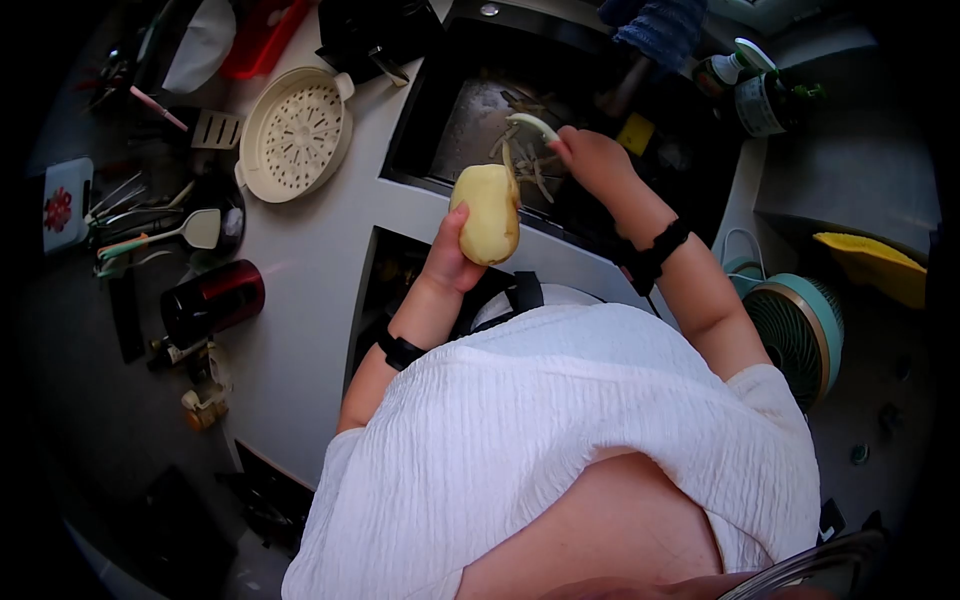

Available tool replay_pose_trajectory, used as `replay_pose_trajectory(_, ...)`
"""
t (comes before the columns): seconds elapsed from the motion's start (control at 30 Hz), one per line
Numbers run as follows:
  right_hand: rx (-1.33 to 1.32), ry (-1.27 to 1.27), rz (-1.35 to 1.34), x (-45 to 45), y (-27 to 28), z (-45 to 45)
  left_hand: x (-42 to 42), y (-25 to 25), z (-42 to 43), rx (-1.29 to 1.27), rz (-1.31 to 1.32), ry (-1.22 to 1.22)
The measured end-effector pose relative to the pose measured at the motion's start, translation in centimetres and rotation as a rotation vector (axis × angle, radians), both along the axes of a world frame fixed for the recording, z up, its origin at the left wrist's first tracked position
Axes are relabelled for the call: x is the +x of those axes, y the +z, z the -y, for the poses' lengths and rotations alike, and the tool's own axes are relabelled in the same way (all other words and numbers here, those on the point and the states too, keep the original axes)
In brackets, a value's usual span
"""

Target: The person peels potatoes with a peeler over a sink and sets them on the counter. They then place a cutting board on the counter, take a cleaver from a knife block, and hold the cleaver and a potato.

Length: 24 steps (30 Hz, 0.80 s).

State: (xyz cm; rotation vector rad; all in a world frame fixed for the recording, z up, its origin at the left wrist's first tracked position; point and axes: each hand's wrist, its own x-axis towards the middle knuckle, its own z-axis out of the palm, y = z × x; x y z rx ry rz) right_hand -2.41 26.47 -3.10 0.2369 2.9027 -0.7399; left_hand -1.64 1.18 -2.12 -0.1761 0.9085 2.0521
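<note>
My left hand (455,252) is wrapped round a large potato (487,208), held up at the front edge of the sink. Most of its visible face is bare and pale yellow, with brown skin left along the right side. A strip of peel stands off its top right. My right hand (594,160) is closed on a white, curved peeler (533,124), up and to the right of the potato and apart from it. The peeler's blade cannot be made out. Below both hands, several peel strips (540,178) lie in the dark sink (418,135).
Left on the counter (300,260) are a cream strainer basket (295,135), utensils with a spatula (200,229), and a dark red canister (213,302). A yellow sponge (635,134) and bottles (760,105) stand right of the sink. A green fan (797,330) is at my right.
</note>
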Motion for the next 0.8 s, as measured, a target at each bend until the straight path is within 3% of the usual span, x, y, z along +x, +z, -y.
replay_pose_trajectory(0.13, 0.044, -0.134, 0.023, 0.6, 0.2, -0.3, -0.6, 0.6, 0.3, 0.024, 0.014, 0.007)
replay_pose_trajectory(0.33, -0.315, 0.167, -0.176, 3.2, 3.2, 3.1, -0.9, 0.1, -0.2, -0.092, -0.006, 0.149)
replay_pose_trajectory(0.47, -0.233, 0.365, -0.169, 4.6, 4.7, 4.0, -0.7, -0.6, -0.3, -0.145, -0.096, 0.237)
replay_pose_trajectory(0.57, -0.21, 0.469, -0.231, 5.3, 4.5, 3.9, -1.1, -0.5, 0.3, 0.058, 0.031, 0.116)
replay_pose_trajectory(0.67, -0.199, 0.521, -0.278, 5.7, 4.1, 3.9, -0.7, -0.1, 0.1, 0.2, 0.022, 0.169)
replay_pose_trajectory(0.8, -0.167, 0.526, -0.323, 5.5, 4.3, 4.3, -0.8, 0.4, -0.2, 0.063, 0.023, 0.162)
